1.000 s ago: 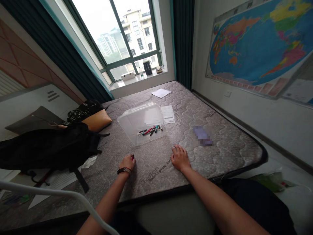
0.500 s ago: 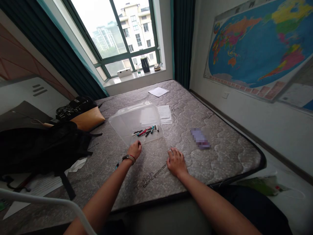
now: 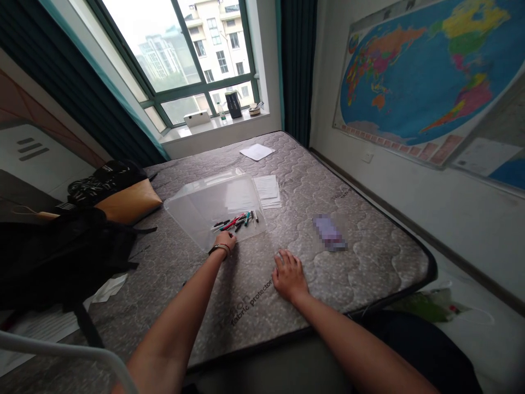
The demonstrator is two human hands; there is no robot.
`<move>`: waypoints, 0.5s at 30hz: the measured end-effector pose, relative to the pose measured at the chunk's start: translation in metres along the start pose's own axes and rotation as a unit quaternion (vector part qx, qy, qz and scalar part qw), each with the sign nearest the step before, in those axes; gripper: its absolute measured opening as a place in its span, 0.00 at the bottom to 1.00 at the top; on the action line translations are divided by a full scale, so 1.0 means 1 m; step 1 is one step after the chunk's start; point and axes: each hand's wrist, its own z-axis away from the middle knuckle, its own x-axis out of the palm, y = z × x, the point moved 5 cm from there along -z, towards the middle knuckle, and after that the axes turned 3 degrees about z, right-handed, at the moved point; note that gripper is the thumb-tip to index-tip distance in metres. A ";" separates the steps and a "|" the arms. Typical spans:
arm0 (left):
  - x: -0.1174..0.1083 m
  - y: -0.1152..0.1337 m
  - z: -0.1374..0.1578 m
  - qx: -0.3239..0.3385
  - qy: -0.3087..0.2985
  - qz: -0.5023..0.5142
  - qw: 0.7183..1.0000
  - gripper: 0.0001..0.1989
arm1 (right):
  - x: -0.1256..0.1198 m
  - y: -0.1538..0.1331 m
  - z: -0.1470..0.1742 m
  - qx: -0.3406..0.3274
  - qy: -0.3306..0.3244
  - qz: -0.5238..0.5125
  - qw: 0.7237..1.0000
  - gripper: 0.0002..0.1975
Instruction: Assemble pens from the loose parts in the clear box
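Observation:
A clear plastic box (image 3: 192, 210) lies on its side on the mattress, its open side toward me. Several pens and markers (image 3: 237, 220) in red, teal, black and white are heaped inside it. My left hand (image 3: 225, 241) is at the near edge of the box, just short of the pens. Its fingers are curled together, and what they hold, if anything, is too small to make out. Flat on the mattress to the right, my right hand (image 3: 289, 275) rests with its fingers spread, holding nothing.
Printed papers (image 3: 268, 191) lie behind the box, with a white sheet (image 3: 257, 151) farther back. A blurred purple item (image 3: 329, 232) is right of my right hand. At left are a black backpack (image 3: 61, 257), a tan pouch (image 3: 129, 201) and a white curved bar (image 3: 61, 350).
My left hand has moved forward to the pens at the box's near edge. My right hand stays flat on the mattress. The view has shifted slightly to the right.

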 end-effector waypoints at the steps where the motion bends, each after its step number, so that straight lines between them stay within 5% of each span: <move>1: -0.003 0.001 -0.002 0.003 0.000 0.002 1.000 0.08 | 0.000 0.000 0.000 0.001 -0.001 -0.001 1.000 0.21; 9: -0.062 0.005 -0.026 -0.029 0.057 0.043 0.997 0.23 | 0.000 0.000 0.000 0.002 -0.002 0.001 1.000 0.21; 12: -0.057 0.000 0.006 -0.013 0.025 0.056 0.998 0.22 | 0.000 0.000 0.000 0.000 0.003 -0.002 1.000 0.21; 15: -0.030 -0.007 0.073 0.039 -0.032 0.076 0.996 0.16 | 0.000 0.000 0.001 -0.003 0.008 -0.007 1.000 0.21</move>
